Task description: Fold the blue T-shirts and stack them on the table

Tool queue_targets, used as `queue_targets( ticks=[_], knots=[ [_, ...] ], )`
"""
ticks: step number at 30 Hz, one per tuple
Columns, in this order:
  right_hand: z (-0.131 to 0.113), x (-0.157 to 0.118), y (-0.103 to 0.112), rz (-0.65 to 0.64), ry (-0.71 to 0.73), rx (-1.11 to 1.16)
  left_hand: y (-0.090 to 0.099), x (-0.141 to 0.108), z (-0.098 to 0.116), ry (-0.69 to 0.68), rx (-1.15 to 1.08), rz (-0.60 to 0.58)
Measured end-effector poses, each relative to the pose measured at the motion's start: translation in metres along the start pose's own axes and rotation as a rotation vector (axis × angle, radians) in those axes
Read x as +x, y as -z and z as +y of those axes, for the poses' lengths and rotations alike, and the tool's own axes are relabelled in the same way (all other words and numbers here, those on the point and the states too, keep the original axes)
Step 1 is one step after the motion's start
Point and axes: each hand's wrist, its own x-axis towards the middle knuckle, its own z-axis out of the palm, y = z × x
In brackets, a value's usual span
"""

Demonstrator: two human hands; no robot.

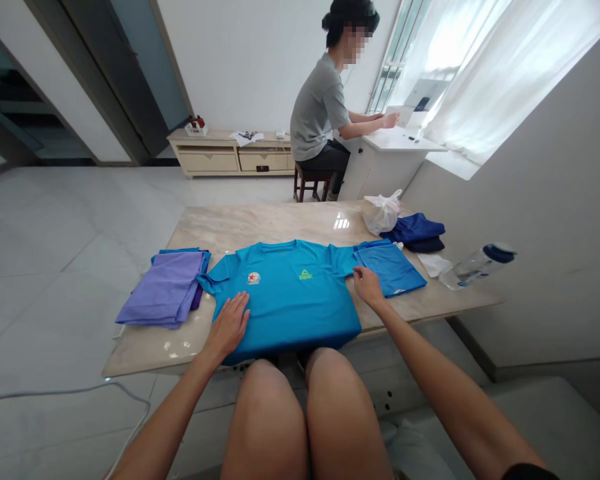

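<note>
A blue T-shirt [285, 300] is spread on the marble-patterned table [220, 220], its collar toward the far side and its lower part hanging over the near edge. My left hand [231, 325] lies flat on the shirt's left side, fingers together and stretched out, holding nothing. At the right sleeve, my right hand [367, 285] has its fingers closed at the cuff, pinching its edge. Left of the shirt sits a stack of folded purple and blue clothes [165, 287]. A folded blue garment [390, 267] lies to the right, partly touching the sleeve.
A plastic bag [381, 212], dark blue clothes [415, 232], a white paper [434, 265] and a clear bottle [475, 267] stand or lie at the table's right end. Beyond the table a person [320, 107] sits at a white desk [400, 140]. A low cabinet [210, 160] is behind.
</note>
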Motion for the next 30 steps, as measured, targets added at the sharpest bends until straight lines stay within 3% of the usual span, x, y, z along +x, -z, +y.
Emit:
queue_targets(
  ticks=[5, 10, 15, 23, 30],
  knots=[
    [0.011, 0.079, -0.013, 0.034, -0.164, -0.066, -0.012, -0.001, -0.006, 0.03, 0.005, 0.02],
    [0.012, 0.114, -0.032, -0.04, -0.405, -0.117, -0.014, -0.006, -0.005, 0.046, 0.0, 0.041],
    [0.001, 0.109, -0.036, -0.065, -0.38, -0.088, -0.017, -0.005, -0.005, 0.05, 0.015, 0.088],
    [-0.021, 0.071, -0.026, -0.012, -0.333, -0.052, -0.008, -0.007, 0.003, 0.028, 0.089, 0.035],
    [-0.024, 0.075, -0.027, -0.023, -0.496, -0.065, -0.013, -0.017, 0.007, -0.008, 0.095, 0.088]
  ],
)
